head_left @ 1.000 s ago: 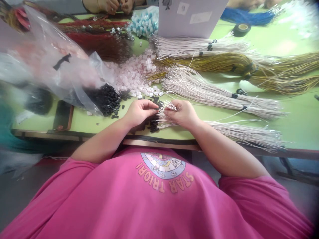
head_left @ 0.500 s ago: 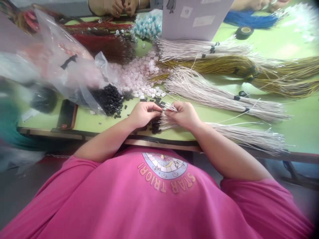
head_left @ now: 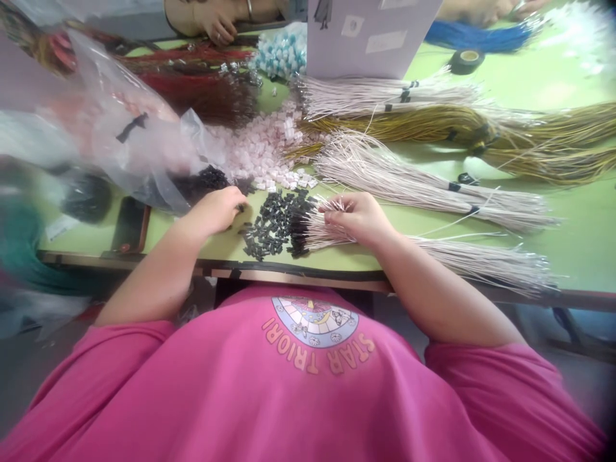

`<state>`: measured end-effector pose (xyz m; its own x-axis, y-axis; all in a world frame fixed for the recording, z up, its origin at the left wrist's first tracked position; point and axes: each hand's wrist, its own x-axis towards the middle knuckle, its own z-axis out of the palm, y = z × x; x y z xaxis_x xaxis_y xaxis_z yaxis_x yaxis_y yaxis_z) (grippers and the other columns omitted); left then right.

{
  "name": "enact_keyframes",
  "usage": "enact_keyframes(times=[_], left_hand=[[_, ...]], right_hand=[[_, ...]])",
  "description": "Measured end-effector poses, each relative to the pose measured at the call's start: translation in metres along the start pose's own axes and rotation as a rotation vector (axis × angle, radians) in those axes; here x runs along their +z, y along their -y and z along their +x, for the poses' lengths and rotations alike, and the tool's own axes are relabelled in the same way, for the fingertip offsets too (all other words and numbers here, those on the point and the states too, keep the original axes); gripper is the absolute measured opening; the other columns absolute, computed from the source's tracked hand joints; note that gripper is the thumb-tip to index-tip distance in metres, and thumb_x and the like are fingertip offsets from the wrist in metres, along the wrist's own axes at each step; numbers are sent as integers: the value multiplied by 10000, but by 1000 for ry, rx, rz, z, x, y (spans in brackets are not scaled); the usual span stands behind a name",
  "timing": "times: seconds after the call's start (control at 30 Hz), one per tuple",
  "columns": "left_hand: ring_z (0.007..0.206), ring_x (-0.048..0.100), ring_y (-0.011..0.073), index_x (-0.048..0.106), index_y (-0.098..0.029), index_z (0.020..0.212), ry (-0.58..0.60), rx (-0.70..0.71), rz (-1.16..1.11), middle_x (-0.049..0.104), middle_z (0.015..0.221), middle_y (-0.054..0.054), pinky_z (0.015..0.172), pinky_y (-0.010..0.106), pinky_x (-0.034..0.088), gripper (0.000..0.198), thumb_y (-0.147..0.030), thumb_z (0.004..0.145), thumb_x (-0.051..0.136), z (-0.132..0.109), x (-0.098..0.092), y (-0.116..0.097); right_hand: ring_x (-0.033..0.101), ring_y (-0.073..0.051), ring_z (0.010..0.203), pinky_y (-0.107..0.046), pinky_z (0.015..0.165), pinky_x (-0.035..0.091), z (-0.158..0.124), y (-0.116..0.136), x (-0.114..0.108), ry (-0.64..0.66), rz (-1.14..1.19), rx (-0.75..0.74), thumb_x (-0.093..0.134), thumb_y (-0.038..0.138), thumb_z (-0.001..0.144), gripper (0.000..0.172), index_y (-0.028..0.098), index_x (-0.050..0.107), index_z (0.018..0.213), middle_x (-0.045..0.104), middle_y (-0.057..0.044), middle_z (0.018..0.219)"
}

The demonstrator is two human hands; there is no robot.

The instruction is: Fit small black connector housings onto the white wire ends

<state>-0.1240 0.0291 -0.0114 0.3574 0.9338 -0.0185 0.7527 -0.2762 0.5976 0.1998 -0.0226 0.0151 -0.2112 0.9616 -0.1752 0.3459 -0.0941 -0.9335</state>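
Observation:
My right hand (head_left: 362,219) is closed round a bunch of thin white wires (head_left: 320,234) close to the table's front edge. Black plastic housings (head_left: 299,232) cap many of the wire ends on the left side of the bunch. Left of it, loose black housings (head_left: 271,221) lie scattered on the green tabletop. My left hand (head_left: 217,210) is at the far side of these loose pieces, its fingers curled together with small black bits at the tips. Behind that hand sits a darker heap of black pieces (head_left: 212,176), partly covered by it.
A clear plastic bag (head_left: 139,144) and a phone (head_left: 131,224) lie at left. Pale pink housings (head_left: 274,144) are heaped in the middle. Yellow wires (head_left: 409,125) and tied white wire bundles (head_left: 423,173) lie right. A co-worker's hand (head_left: 219,22) shows beyond.
My left hand has moved left, away from the wire ends, uncovering the loose black pieces. My right hand keeps its hold on the wires. One of the co-worker's hands is no longer visible.

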Motion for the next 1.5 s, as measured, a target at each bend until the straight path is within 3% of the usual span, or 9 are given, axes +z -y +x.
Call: enact_keyframes(times=[0.13, 0.27, 0.4, 0.5, 0.67, 1.03, 1.23, 1.5], left_hand=[[704, 404, 112, 651, -169, 720, 27, -69, -56, 534, 756, -13, 811, 262, 315, 71, -237, 697, 656, 2, 1, -12], [705, 458, 111, 641, -184, 787, 15, -14, 12, 573, 833, -13, 782, 265, 353, 76, -203, 726, 601, -4, 4, -58], [745, 561, 144, 634, -190, 884, 92, 62, -102, 641, 869, 15, 733, 283, 417, 175, -292, 760, 564, -10, 20, -110], [761, 584, 152, 641, -181, 878, 12, 87, -168, 655, 868, 25, 729, 285, 441, 182, -288, 750, 567, -5, 37, -128], [781, 601, 153, 652, -161, 860, 24, 79, -324, 668, 869, 35, 753, 282, 462, 190, -290, 733, 593, 5, 54, -127], [761, 604, 147, 650, -152, 838, -36, -26, -453, 674, 842, 31, 761, 286, 473, 178, -266, 701, 637, 5, 57, -127], [753, 601, 145, 661, -149, 826, 3, 20, -470, 669, 834, 42, 762, 297, 468, 178, -266, 693, 644, 5, 62, -124], [727, 562, 140, 669, -163, 782, -38, 160, -333, 628, 772, 26, 697, 268, 431, 125, -256, 716, 618, 4, 67, -123]], right_hand=[[424, -83, 455, -221, 463, 318, 0, 1, 4, 1, 18, 8, 594, 335, 642, 212, 132, 603, 704, 492, 28, 503], [372, -67, 443, -215, 452, 288, 0, 2, 7, -1, -17, -5, 581, 320, 640, 187, 140, 545, 609, 437, 40, 472], [361, -68, 443, -214, 441, 275, 0, 0, 8, 32, 19, 1, 575, 316, 637, 182, 146, 525, 593, 426, 40, 469], [370, -71, 450, -216, 446, 280, 0, -1, 8, 19, 37, -4, 566, 337, 644, 201, 144, 528, 598, 430, 35, 478], [372, -74, 486, -210, 467, 290, 1, -1, 8, -17, -50, -61, 544, 290, 617, 153, 136, 547, 616, 418, 38, 500], [324, -62, 494, -206, 468, 258, 0, 1, 8, -59, -175, -116, 520, 289, 615, 167, 136, 503, 548, 369, 39, 497], [310, -68, 514, -209, 479, 252, 0, 0, 10, -82, -248, -152, 511, 288, 621, 179, 138, 492, 525, 338, 38, 486], [334, -64, 525, -202, 495, 251, 1, -4, 13, -61, -311, -201, 525, 278, 625, 182, 125, 520, 526, 341, 39, 494]])
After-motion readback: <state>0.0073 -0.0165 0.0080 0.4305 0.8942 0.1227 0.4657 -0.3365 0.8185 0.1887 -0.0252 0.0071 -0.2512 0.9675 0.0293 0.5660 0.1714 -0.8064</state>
